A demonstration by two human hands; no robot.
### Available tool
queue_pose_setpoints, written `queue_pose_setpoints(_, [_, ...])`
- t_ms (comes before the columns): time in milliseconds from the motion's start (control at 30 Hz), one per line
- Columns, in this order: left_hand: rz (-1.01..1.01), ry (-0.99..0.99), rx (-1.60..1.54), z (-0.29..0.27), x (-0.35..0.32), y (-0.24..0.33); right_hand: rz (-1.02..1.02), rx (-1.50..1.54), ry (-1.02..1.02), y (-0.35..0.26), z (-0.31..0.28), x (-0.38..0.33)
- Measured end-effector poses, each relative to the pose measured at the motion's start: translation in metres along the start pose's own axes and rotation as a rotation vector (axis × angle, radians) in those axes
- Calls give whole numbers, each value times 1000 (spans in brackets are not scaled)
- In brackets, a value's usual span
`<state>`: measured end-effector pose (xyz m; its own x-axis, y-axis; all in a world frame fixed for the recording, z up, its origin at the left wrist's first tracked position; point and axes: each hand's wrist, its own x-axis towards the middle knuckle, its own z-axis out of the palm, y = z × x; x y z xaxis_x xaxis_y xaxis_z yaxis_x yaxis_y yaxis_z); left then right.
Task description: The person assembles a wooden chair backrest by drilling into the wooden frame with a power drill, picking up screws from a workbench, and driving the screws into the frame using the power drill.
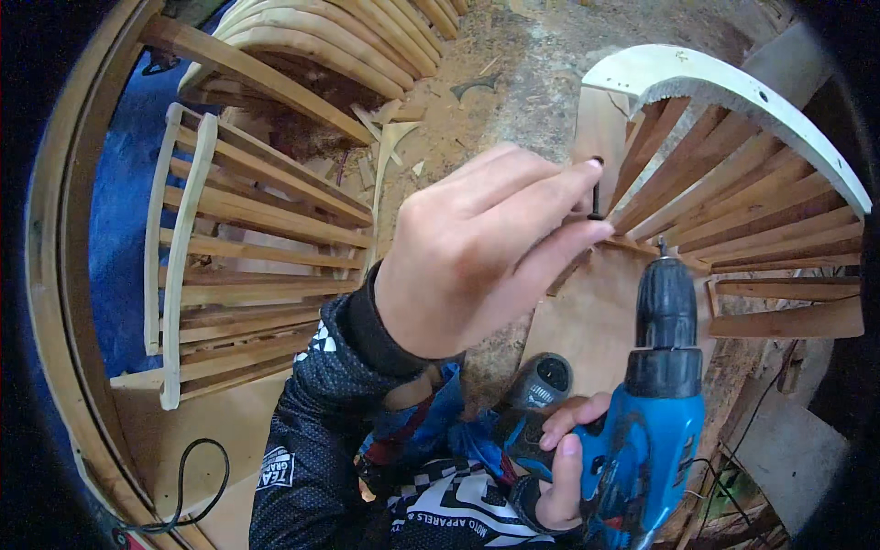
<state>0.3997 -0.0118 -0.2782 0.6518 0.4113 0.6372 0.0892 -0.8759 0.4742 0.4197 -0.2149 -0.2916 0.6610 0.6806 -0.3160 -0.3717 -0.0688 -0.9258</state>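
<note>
Near the center of the frame, the left hand (481, 243) pinched a dark screw (597, 192) between its fingertips, and the screw stood roughly upright in view, right of center. At the lower right, the right hand (561, 458) had its fingers closed on the grip of a blue drill (662, 422). The drill's black chuck (666, 298) and bit (663, 247) pointed toward the top of the frame, below and to the right of the screw and apart from it. Behind them, at the right, was a chair (596, 316) with wooden slats (779, 183) and a pale curved rail (715, 73). Another slatted frame (261, 280) was at the left, beside a blue sheet (115, 302). Curved boards (321, 37) lay stacked at the upper left. A black cable (181, 477) looped at the lower left, and a shod foot (541, 380) showed at the lower center.
</note>
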Motion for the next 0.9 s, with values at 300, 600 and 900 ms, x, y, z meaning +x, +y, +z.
queue_pose_setpoints(300, [41,-7,-452,14,0,-40,-210,-146,-16,2,21,0])
queue_pose_setpoints(600, [83,10,-452,19,0,-48,-185,-191,71,0,16,-4])
queue_pose_setpoints(900, [111,28,-522,26,1,-51,-92,-217,69,5,8,-7])
